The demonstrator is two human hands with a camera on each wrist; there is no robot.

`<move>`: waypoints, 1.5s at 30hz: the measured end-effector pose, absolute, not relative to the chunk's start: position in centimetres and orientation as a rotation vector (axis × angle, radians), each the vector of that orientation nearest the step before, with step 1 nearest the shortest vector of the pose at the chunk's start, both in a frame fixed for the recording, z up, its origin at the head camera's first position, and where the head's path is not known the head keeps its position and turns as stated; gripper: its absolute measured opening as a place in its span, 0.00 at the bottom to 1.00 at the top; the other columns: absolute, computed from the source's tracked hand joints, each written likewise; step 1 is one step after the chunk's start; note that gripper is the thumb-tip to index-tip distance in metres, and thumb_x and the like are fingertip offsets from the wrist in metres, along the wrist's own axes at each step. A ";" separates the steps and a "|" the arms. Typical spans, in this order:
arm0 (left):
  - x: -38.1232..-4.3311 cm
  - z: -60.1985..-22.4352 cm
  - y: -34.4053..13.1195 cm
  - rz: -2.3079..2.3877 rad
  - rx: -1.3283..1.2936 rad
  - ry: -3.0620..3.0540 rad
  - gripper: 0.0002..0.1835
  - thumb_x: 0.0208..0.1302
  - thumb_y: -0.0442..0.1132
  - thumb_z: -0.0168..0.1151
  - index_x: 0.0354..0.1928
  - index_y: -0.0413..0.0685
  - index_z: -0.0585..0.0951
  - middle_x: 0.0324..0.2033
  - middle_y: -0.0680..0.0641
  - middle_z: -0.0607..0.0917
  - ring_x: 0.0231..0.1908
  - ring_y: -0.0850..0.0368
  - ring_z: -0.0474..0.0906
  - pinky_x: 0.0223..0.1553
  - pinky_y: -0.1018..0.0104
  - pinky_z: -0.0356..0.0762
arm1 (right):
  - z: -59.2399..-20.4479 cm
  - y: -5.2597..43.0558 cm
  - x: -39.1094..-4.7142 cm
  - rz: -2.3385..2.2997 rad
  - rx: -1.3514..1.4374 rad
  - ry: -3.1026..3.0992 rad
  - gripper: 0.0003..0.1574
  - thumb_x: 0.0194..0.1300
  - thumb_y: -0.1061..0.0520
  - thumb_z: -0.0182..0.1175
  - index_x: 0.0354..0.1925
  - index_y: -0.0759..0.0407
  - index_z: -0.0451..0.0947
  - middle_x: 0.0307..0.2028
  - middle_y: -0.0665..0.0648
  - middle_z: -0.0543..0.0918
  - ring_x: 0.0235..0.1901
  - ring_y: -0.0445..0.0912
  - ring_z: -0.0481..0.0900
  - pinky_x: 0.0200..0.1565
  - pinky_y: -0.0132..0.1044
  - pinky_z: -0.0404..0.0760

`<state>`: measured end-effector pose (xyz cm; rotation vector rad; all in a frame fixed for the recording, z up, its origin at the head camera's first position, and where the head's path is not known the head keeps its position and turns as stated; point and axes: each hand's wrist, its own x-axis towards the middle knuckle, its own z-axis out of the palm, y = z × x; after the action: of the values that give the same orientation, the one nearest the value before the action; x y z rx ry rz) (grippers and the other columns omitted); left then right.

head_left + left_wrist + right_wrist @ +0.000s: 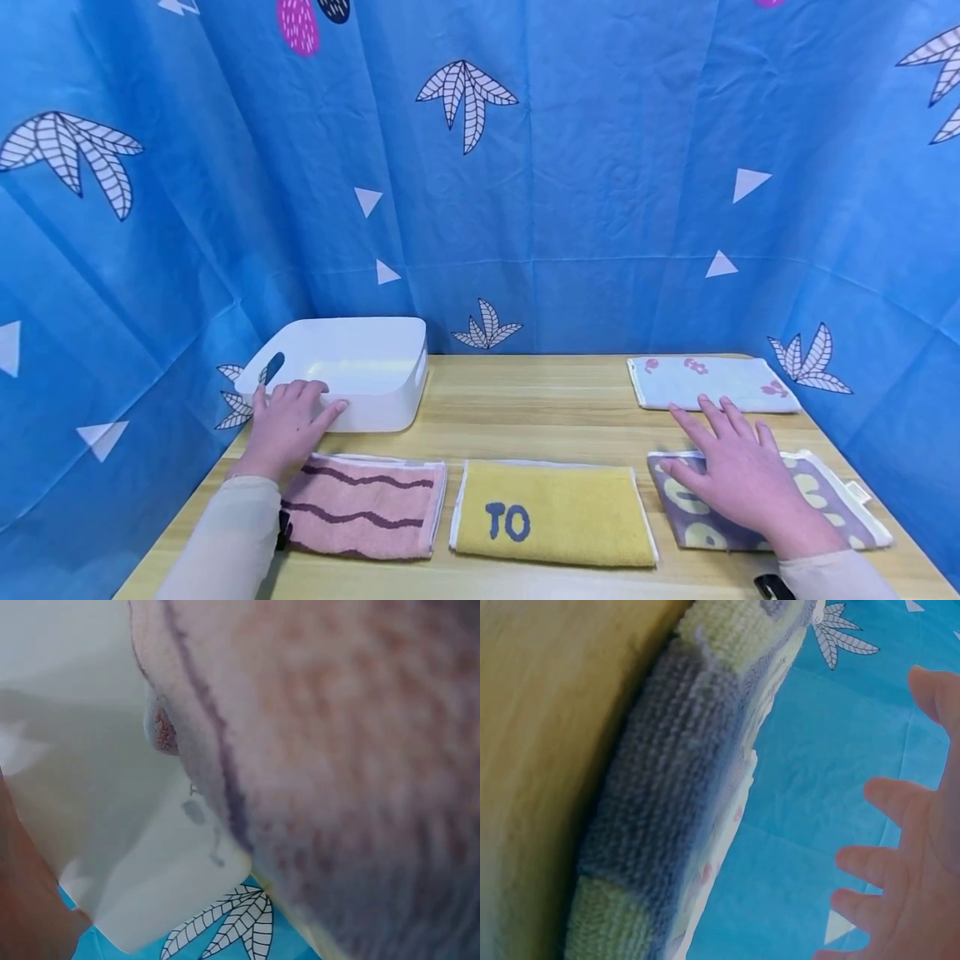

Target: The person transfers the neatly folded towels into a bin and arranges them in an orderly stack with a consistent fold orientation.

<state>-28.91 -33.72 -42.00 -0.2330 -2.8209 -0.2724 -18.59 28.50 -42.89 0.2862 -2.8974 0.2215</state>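
In the head view my left hand [288, 421] is at the front wall of a white plastic basket [375, 412], its fingers loosely bent and the thumb spread out. A folded pink towel [367, 508] with dark wavy stripes lies beside that wrist, and it looms large in the left wrist view. My right hand [738, 475] hovers with spread fingers over a folded purple towel [705, 536] with pale yellow shapes, partly covering it. The right wrist view shows this towel's edge [660, 757] up close, with the fingers [870, 859] apart from it. Neither hand holds anything.
Between the hands lies a folded yellow towel [570, 517] marked "TO". At the back right is a folded white towel [708, 385] with pink flowers. A blue patterned curtain [600, 208] encloses the wooden table [517, 417] at the back and sides.
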 end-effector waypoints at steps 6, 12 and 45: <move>-29.5 -41.5 -33.7 -0.244 -0.212 -2.843 0.41 0.72 0.73 0.38 0.56 0.40 0.76 0.50 0.35 0.80 0.55 0.32 0.68 0.63 0.23 0.34 | -42.9 28.4 -18.7 0.229 0.290 -2.895 0.53 0.66 0.24 0.54 0.76 0.53 0.62 0.73 0.73 0.57 0.71 0.75 0.49 0.60 0.79 0.46; -30.1 -41.5 -33.9 -0.237 -0.216 -2.849 0.41 0.72 0.73 0.38 0.51 0.40 0.78 0.44 0.38 0.81 0.51 0.34 0.71 0.60 0.26 0.47 | -42.9 28.2 -18.6 0.241 0.294 -2.913 0.53 0.66 0.23 0.53 0.76 0.52 0.61 0.74 0.73 0.56 0.71 0.74 0.49 0.60 0.79 0.46; -29.9 -40.9 -28.5 -0.192 -0.316 -2.898 0.29 0.73 0.70 0.44 0.29 0.54 0.73 0.22 0.52 0.71 0.32 0.50 0.68 0.45 0.45 0.60 | -42.6 27.4 -18.9 0.249 0.324 -2.911 0.54 0.66 0.21 0.51 0.77 0.51 0.60 0.74 0.72 0.55 0.72 0.73 0.47 0.60 0.79 0.45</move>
<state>-29.90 -28.49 -40.89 -0.3158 -2.8983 -0.1919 -18.91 27.42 -42.57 0.3240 -2.9115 0.2491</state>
